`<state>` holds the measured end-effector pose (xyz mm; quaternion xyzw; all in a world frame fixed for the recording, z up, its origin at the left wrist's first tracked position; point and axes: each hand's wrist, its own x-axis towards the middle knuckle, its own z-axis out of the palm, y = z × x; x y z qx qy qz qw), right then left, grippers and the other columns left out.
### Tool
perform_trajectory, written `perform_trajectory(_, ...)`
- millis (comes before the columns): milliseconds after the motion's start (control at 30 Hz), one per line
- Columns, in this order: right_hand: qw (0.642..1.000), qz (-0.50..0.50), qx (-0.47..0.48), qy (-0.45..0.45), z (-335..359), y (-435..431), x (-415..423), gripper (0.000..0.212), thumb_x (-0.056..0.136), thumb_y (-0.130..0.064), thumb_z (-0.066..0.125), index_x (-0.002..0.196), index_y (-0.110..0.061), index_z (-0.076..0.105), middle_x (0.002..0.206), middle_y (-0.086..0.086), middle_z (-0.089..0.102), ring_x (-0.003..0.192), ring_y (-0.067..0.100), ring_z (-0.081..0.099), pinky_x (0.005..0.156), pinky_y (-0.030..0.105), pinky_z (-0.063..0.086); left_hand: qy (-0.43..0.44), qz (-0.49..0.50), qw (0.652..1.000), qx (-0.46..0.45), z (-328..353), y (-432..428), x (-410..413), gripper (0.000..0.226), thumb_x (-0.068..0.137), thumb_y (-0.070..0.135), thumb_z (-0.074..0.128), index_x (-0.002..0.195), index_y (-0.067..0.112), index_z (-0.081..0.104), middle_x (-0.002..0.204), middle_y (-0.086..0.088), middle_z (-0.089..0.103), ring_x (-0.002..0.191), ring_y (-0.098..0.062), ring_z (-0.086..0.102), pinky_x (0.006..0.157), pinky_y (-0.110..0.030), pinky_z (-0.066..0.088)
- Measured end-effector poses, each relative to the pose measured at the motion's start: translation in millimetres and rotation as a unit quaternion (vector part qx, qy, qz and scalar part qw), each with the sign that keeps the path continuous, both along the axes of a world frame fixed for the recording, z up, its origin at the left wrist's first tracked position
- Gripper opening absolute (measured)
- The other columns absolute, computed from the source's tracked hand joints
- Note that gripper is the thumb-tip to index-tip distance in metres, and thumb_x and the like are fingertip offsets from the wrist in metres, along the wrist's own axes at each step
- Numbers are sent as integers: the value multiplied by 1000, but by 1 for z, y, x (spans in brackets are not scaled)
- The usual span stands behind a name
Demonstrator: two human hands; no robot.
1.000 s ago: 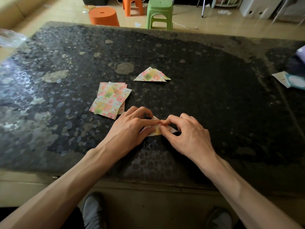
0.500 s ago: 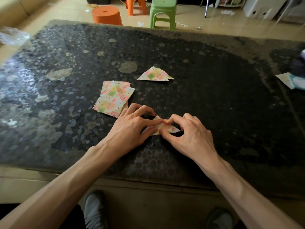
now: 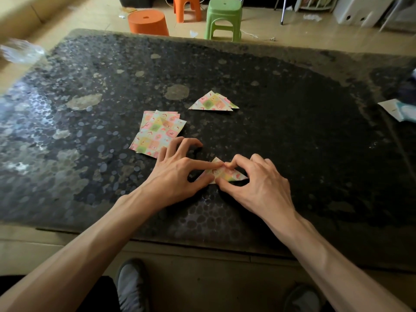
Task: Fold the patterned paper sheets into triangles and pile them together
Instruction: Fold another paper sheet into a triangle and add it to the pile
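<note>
On the dark table (image 3: 292, 131) in front of me, my left hand (image 3: 177, 174) and right hand (image 3: 258, 183) each pinch 1 folded sheet (image 3: 227, 174) between thumb and forefinger. Light, thin and easily creased, it looks best held by its edges. Its long side runs left-right, peak pointing away from me.

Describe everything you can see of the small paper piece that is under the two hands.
The folded paper triangle is thin paper printed with pastel checks in pink, green, yellow and white. It lies flat on the dark speckled table, near its front edge, with one tip pointing away and a sharp tip to the right. The left hand and the right hand pinch it with forefinger and thumb, and the forefinger tips meet near its top. Fingers hide its left part.
</note>
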<state>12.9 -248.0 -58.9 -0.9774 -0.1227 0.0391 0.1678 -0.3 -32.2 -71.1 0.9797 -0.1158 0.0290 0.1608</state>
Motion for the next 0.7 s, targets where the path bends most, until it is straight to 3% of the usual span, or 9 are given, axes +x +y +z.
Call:
perform_trajectory(167,1000,-3,0,-20,-1,3,-3,46,81,-81,56,107,-43,51,97,-12,46,93,12,47,70,32,44,23,-8,1000,7,0,5,0,45,90,77,32,131,73,47,146,11,34,142,-21,22,111,-43,26)
perform_trajectory(333,998,-12,1,-67,-9,4,-10,51,79,-82,55,107,-40,54,93,-9,44,89,14,45,75,34,45,21,-15,1000,13,-2,6,1,45,91,77,31,133,72,46,146,9,34,141,-21,22,111,-43,26)
perform_trajectory(700,999,-18,35,-9,-4,6,-1,49,74,-82,55,99,-40,55,99,-10,42,97,13,45,83,34,45,34,-23,999,13,0,7,1,43,93,74,37,135,71,44,148,9,32,142,-20,19,111,-43,24)
